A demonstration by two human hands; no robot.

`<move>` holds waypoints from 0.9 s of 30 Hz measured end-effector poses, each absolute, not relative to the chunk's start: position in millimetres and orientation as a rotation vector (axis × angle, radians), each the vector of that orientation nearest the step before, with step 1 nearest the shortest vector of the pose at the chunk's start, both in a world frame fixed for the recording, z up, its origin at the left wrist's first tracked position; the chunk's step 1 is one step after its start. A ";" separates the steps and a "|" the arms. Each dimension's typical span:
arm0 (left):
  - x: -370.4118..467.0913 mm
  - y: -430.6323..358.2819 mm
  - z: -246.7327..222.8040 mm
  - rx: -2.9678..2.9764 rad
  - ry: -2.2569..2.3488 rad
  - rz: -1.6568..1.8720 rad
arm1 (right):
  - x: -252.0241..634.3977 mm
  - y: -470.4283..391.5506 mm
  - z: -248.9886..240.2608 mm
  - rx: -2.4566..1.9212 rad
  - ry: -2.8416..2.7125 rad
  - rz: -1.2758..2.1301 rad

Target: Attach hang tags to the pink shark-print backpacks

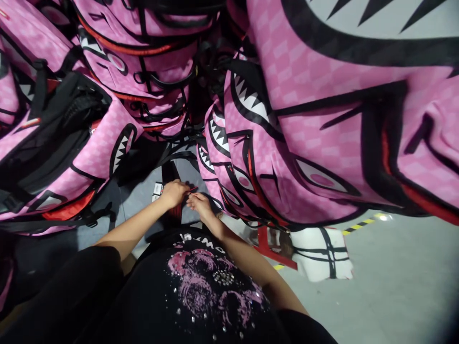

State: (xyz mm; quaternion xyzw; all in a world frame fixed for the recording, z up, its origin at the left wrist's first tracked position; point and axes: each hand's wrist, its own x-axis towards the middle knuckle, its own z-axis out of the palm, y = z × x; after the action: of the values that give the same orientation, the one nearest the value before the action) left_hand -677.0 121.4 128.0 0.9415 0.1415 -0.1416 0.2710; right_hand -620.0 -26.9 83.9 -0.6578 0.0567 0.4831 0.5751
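In the head view, the left fingers (pixel 184 188) and right fingers (pixel 192 200) meet close together over the grey counter (pixel 138 203). Both sets are bent inward; they are too small to make out, so I cannot tell whether either is clamped on anything. A thin red bit (pixel 191 189) shows right at the fingertips, between the two hands; its ends are hidden, and so is what it belongs to. Beneath the left fingers runs a dark strip (pixel 174 217), partly covered by the hand and hard to make out. Just left of the left fingers is a white tag (pixel 157 189), its print illegible.

Right of the fingers, pink bags (pixel 229 138) lean in overlapping layers, the nearest cut off by the frame. Left of them, another pink bag (pixel 103 136) lies tilted, its black side too dark to read. Beyond the fingers, a pink stack (pixel 143 79) rises out of frame, its straps lost in shadow. Well to the right of the fingers and lower, a white bundle (pixel 321 253) is on the floor (pixel 390 282), partly hidden.
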 end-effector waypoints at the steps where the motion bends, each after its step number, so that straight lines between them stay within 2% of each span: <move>1: -671.5 117.5 120.0 2.517 0.341 -0.378 | -617.3 -31.2 80.2 -1.539 0.179 1.125; 7: -659.1 116.3 91.8 2.384 0.298 -0.268 | -605.6 -46.1 67.0 -1.495 0.350 1.101; 19: -701.4 122.6 98.3 2.164 0.739 -0.043 | -604.8 -35.7 63.9 -1.397 0.370 1.079; 27: -718.2 127.2 120.0 2.266 0.711 -0.255 | -598.1 -41.6 66.8 -1.396 0.393 0.975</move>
State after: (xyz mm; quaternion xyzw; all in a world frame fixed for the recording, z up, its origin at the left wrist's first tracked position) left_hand -718.2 127.2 120.0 0.8823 0.2767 -0.0991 0.3677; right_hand -598.1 -41.6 66.8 -0.6124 0.1726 0.4280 0.6418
